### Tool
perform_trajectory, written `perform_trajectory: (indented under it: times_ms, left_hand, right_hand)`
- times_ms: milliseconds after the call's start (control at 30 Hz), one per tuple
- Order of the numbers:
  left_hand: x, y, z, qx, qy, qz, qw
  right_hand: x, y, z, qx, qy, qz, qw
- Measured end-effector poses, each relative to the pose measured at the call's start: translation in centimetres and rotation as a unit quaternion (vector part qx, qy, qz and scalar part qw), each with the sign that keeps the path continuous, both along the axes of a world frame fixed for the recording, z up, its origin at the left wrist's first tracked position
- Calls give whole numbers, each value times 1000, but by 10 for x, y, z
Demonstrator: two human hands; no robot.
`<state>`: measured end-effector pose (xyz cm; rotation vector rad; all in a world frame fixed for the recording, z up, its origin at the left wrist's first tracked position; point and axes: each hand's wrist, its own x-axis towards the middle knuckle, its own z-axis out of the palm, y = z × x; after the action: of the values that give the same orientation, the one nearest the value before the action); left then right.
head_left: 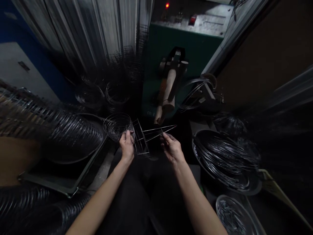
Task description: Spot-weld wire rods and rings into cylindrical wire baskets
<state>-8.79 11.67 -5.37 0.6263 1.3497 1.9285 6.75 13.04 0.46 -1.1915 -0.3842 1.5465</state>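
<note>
My left hand (126,147) is closed on a wire frame (142,136) made of thin metal rods, with a narrow V-shaped part that points right. A round basket-like stack of wire rings (117,123) shows just behind that hand; whether it is joined to the frame I cannot tell. My right hand (171,147) has its thumb and fingers pinched at the V-shaped part, on something small and thin, perhaps a wire piece. Above and between both hands, the pale cylindrical arms (168,88) of a green machine (188,42) reach down toward the frame.
On the right stand a basin (195,147) of bent wires and a clear bowl (221,199) of short metal pieces. Many wire rings (83,133) are stacked at left, above a dark tray (58,186). The machine's top panel has a red light (167,5) and red switch (192,20).
</note>
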Motion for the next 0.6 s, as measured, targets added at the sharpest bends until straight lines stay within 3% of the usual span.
perform_trajectory:
  times_ms: [600]
  left_hand:
    - [-3, 17, 5, -47, 26, -11, 999]
  right_hand:
    - [-5, 15, 6, -22, 17, -15, 1000]
